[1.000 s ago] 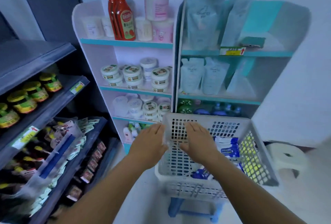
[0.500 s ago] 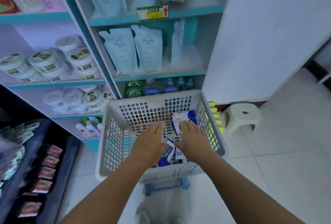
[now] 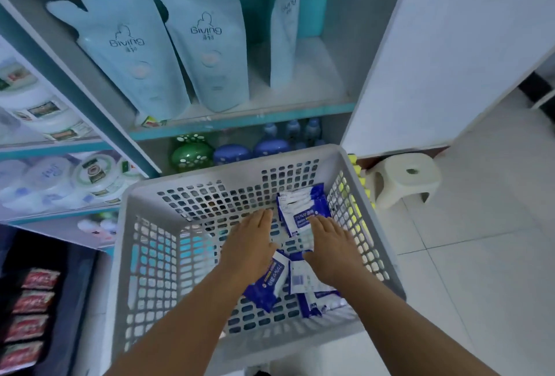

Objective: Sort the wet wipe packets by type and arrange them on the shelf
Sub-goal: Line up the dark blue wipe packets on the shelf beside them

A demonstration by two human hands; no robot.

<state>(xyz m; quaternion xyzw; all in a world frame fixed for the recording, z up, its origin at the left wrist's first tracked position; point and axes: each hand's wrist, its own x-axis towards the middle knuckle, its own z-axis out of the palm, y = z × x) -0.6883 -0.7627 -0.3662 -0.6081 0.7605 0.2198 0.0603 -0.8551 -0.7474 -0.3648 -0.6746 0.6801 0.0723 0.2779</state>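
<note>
I have both hands down in the basket [image 3: 144,255], fingers straight and flat, holding nothing. My right hand [image 3: 332,248] rests on the far wipe packet [image 3: 303,210] by the right wall; that packet's long axis runs near to far. My left hand [image 3: 249,246] hovers just left of it, over the nearer packets [image 3: 270,282]

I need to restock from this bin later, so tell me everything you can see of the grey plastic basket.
The basket is a light grey, rectangular bin that looks like moulded plastic, with a solid rim and perforated walls and floor. It stands upright and open-topped in front of the teal shelf, beside a white stool. Blue and white wet wipe packets lie loose in its right half; the left half shows bare floor. The left hand and right hand reach inside, fingers straight, over the packets.
</note>
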